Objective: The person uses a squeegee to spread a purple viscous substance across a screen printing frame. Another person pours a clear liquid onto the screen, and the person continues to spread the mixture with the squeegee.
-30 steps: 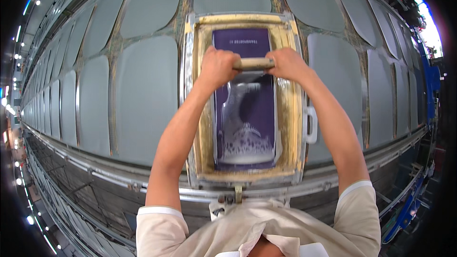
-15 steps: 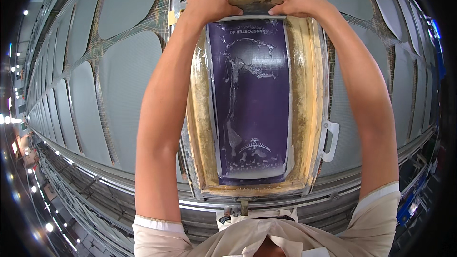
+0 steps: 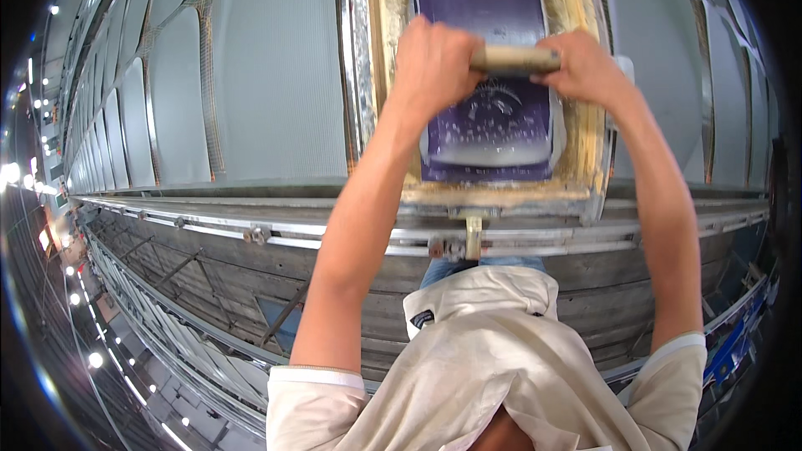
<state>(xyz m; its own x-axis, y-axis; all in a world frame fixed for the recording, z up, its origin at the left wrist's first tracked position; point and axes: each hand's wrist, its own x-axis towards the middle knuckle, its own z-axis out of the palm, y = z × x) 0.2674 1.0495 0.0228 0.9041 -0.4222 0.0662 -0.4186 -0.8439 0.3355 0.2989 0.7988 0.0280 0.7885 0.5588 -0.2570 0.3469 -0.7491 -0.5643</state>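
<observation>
Held pale ink pooled along the near end of the purple mesh, inside the yellowed frame lying on the table's near edge. Carried a white print pattern just beyond the pool. Clenched around the wooden squeegee handle at both ends: left hand on its left end, right hand on its right, bare middle showing between the fists. Sat crosswise over the mesh, toward its near end, just beyond the ink. Lay in rows across the table to the left: grey panels.
</observation>
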